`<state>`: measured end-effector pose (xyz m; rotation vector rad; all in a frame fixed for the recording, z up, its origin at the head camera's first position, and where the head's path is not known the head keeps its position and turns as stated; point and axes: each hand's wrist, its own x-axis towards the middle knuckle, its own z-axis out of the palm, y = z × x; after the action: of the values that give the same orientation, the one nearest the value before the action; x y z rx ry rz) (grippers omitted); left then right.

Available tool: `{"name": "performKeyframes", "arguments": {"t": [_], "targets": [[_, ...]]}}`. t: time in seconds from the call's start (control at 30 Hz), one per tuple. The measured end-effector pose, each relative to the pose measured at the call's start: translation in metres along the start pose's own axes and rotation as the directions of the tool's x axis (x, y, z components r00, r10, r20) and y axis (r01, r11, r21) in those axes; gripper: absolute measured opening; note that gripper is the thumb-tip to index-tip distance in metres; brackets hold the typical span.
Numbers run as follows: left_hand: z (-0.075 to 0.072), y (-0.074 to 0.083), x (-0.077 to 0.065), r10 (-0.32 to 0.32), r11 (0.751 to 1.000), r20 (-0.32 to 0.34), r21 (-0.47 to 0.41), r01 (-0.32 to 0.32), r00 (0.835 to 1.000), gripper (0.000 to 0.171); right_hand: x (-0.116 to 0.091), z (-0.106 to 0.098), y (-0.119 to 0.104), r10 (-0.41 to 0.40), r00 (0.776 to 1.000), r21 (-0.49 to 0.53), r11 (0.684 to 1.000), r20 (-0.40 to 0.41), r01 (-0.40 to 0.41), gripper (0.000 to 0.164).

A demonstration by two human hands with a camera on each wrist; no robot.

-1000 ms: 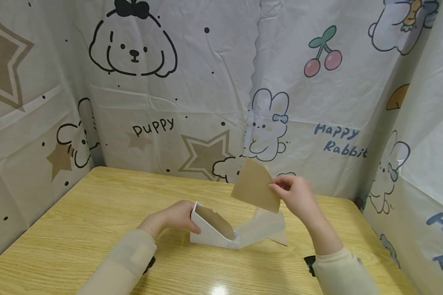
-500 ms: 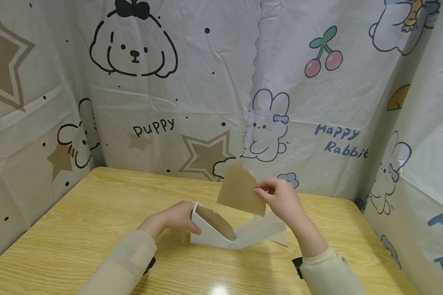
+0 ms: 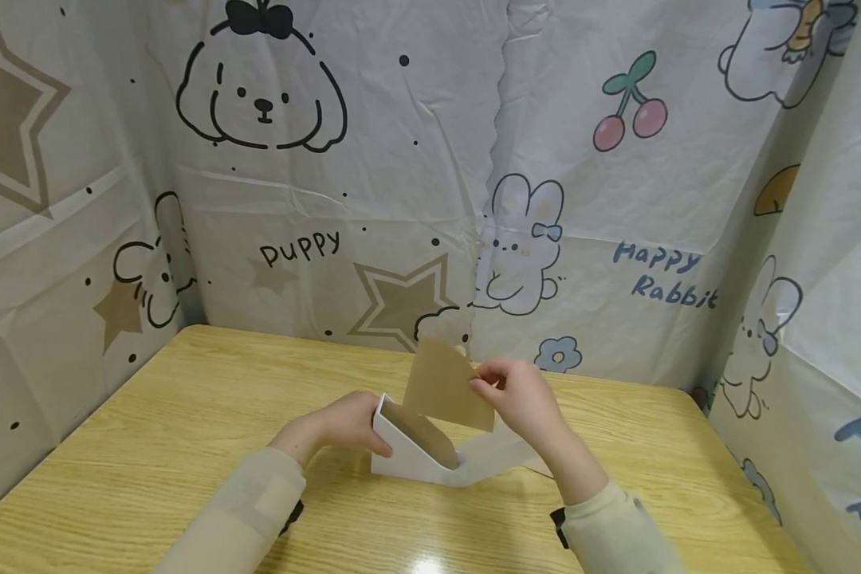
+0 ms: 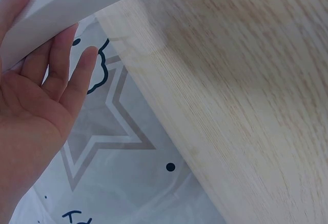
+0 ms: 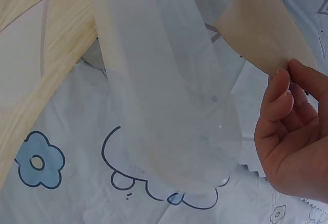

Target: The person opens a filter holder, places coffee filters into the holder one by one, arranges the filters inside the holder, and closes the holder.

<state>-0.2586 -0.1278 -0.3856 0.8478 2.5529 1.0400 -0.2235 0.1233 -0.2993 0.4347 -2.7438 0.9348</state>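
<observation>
A white box with a slanted open top stands on the table, its clear lid folded out to the right. Brown paper shows inside the box. My left hand grips its back left end; in the left wrist view the fingers lie along one white side, the thumb on another. My right hand pinches the edge of a brown paper coffee filter between thumb and fingertips. The filter is held up above the box and lid. In the right wrist view its crimped edge shows beside the lid.
A flat pale sheet lies on the wooden table past the lid, mostly hidden by it and my right arm in the head view. A printed cloth hangs behind the table and along both sides.
My right hand has moved left and slightly down with the coffee filter, bringing it from above the lid to over the box. The left hand and the box have stayed in place.
</observation>
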Motion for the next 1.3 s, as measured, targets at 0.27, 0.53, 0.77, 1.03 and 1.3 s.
{"name": "performKeyframes", "arguments": {"t": [0.27, 0.53, 0.77, 1.03, 1.3], "targets": [[0.0, 0.001, 0.0, -0.004, 1.0, -0.002, 0.006, 0.004, 1.0, 0.027, -0.001, 0.015, 0.0, -0.005, 0.999, -0.015, 1.0, 0.046, 0.005, 0.004], [0.0, 0.0, 0.0, -0.004, 1.0, 0.005, -0.007, 0.004, 1.0, 0.027, -0.002, 0.028, 0.003, -0.018, 0.996, -0.044, 0.999, 0.087, 0.022, 0.006], [0.0, 0.001, -0.001, -0.002, 1.0, 0.003, -0.011, 0.002, 1.0, 0.029, -0.003, 0.036, 0.006, -0.031, 0.993, -0.073, 0.997, 0.118, 0.04, 0.007], [0.0, 0.002, -0.002, -0.007, 1.0, -0.003, -0.013, 0.007, 1.0, 0.033, -0.005, 0.043, 0.007, -0.046, 0.99, -0.103, 0.993, 0.13, 0.06, 0.007], [0.0, 0.002, -0.002, -0.032, 0.999, -0.007, -0.027, 0.032, 0.999, 0.033, -0.007, 0.052, 0.01, -0.046, 0.984, -0.115, 0.991, 0.172, 0.067, 0.006]]}}
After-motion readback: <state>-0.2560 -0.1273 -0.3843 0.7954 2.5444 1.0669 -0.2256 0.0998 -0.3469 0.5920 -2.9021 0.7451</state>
